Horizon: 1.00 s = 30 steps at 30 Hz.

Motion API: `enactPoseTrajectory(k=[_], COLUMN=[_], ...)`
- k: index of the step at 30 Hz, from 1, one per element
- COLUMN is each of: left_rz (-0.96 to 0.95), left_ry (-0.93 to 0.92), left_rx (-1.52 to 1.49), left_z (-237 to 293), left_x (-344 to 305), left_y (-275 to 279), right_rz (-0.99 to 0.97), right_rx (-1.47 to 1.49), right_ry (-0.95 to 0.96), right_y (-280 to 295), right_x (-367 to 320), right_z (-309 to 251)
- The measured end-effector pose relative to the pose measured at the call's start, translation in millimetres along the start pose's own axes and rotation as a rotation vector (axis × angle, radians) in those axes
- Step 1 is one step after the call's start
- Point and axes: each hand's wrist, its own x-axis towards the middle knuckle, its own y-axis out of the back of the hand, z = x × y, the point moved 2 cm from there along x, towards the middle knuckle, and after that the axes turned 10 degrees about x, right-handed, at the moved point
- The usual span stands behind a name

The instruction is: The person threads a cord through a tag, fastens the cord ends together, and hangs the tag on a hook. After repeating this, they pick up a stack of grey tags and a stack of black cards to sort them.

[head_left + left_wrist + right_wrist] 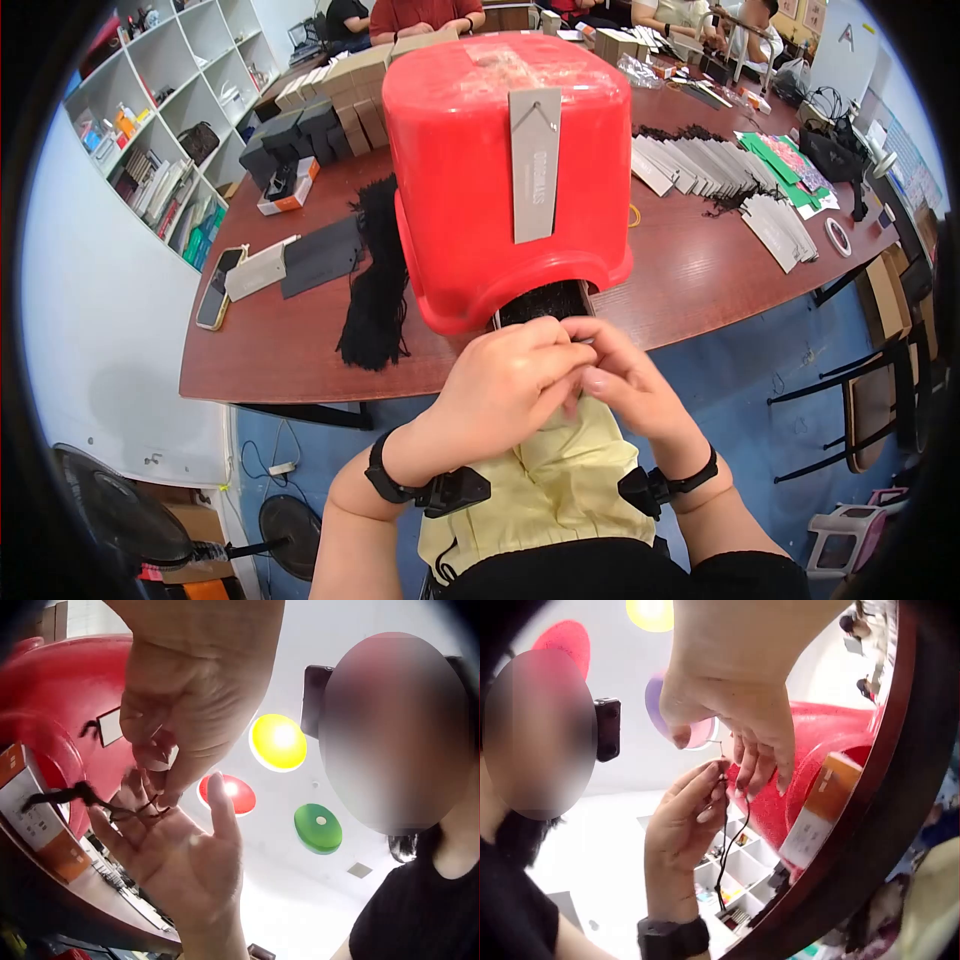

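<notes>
In the head view my left hand (510, 375) and right hand (640, 385) meet in front of a red plastic stool (450, 200). My left hand pinches a thin black cord (721, 874) between thumb and fingers in the right wrist view, and the cord's strands hang below. In the left wrist view my right hand's palm faces up, thumb held apart, with the cord lying across its bent fingers. A grey tag (535, 170) is fixed to the stool's face. Under the stool's arch, a box (49, 817) shows black strands (545, 303) inside.
Left on the table (270, 350) lie a black cord bundle (375, 300), dark tags (322, 258) and a phone (218, 290). Grey tags (700, 165) spread out at right, near a tape roll (838, 237). Stacked boxes (355, 85) stand behind; people sit farther back.
</notes>
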Motion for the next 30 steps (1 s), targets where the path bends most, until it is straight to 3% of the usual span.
enactPoseTrajectory(k=[2,5,7,9,11,13,20,23,25,30], left_rz=[0.028,0.113,0.362,0.628,0.620,0.501,0.587,0.553,0.552,0.506], left_ry=[0.073,0.233,0.406,0.331,0.278,0.326,0.397,0.428,0.444,0.448], left_rx=[-0.071,-0.191,-0.182,-0.192,-0.167,-0.435,-0.447,-0.429,-0.428,-0.358], left_z=[-4.3,-10.9,-24.3,-33.0,-38.0,-39.3,-28.3,-30.7,-31.8,-37.3], left_x=[5.1,14.0,19.0,35.8,53.3,68.3,76.8,72.7,70.6,60.8], left_y=[3.5,13.5,12.4,21.3,30.4,34.6,21.5,12.1,7.5,12.4], right_rz=[0.041,0.079,0.091,0.135,0.141,0.129,0.159,0.140,0.106,0.104], right_rx=[0.006,-0.096,-0.065,-0.223,-0.216,-0.178,-0.215,-0.263,-0.385,-0.384], right_ry=[-0.307,-0.238,-0.220,-0.096,-0.110,-0.099,-0.052,0.036,0.236,0.324], right_y=[5.5,12.8,15.7,16.9,17.0,16.6,11.3,3.2,-6.4,-10.4], right_x=[0.6,-0.5,-0.7,0.0,-0.8,-1.8,4.9,25.5,44.6,86.5], right_z=[2.3,-5.5,-9.7,-15.5,-19.1,-20.1,-31.1,-53.2,-67.4,-61.8])
